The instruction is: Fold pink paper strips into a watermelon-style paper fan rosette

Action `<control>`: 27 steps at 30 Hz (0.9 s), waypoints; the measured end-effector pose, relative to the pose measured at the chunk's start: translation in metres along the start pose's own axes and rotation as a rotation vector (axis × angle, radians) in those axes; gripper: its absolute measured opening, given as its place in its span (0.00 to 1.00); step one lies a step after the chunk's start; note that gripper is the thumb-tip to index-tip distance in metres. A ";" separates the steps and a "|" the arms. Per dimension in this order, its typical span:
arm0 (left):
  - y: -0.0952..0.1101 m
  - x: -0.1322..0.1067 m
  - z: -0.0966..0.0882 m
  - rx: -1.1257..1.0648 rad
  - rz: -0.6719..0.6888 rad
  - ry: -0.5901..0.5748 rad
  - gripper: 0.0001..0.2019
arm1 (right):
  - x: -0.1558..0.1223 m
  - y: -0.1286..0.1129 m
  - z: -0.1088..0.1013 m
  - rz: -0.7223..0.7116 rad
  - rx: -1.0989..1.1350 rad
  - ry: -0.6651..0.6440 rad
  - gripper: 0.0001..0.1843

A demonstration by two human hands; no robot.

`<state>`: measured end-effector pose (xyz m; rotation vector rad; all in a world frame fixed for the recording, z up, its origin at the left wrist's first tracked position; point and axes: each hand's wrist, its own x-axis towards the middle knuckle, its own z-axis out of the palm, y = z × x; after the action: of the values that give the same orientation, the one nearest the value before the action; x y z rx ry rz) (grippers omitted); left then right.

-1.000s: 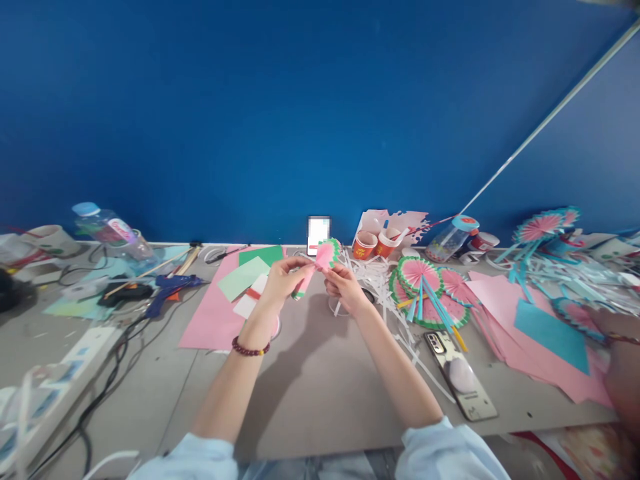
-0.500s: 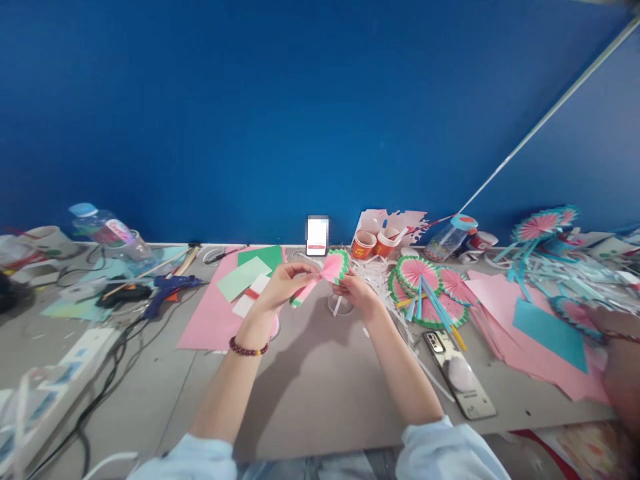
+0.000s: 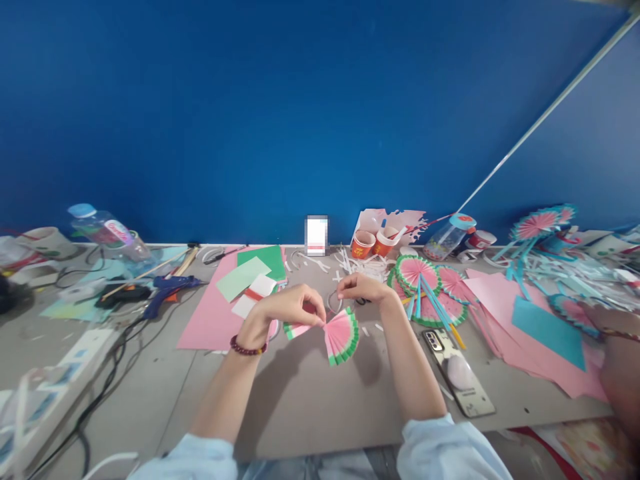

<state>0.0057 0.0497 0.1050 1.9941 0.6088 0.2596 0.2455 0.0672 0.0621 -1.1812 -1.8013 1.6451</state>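
My left hand (image 3: 295,305) pinches a pleated paper fan (image 3: 343,337) at its gathered middle. The fan is pink with a green zigzag rim; one half spreads out to the right and the other shows partly under my left fingers. My right hand (image 3: 364,289) is off the fan, just above and right of it, thumb and fingertips together. Whether anything is between those fingers cannot be made out. By its fingertips a clear ring-shaped thing (image 3: 332,302) lies on the grey table (image 3: 320,413), partly hidden.
Finished watermelon-like fans (image 3: 417,273) and a phone (image 3: 463,377) lie to the right, beside pink sheets (image 3: 520,340). Paper cups (image 3: 363,244) and white paper scraps stand behind. Leftward are coloured sheets (image 3: 205,320), a glue gun (image 3: 173,287) and a power strip (image 3: 65,380). Another person's arm (image 3: 620,353) reaches in at right.
The fan has come down toward me and opened wider, its right half now fanned downward. My right hand has let go of it and moved slightly away to the right.
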 end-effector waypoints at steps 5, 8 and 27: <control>-0.011 0.004 0.008 0.111 -0.146 0.088 0.07 | -0.005 -0.012 0.003 -0.040 -0.082 0.116 0.12; -0.018 0.007 0.010 0.167 -0.220 0.224 0.07 | -0.009 -0.023 0.011 -0.070 -0.138 0.251 0.13; -0.036 0.019 0.000 0.046 -0.189 0.796 0.06 | -0.014 -0.051 0.055 -0.155 -0.238 0.493 0.11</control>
<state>0.0109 0.0726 0.0725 1.8181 1.2977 0.9471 0.1946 0.0273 0.1026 -1.3630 -1.7363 0.9628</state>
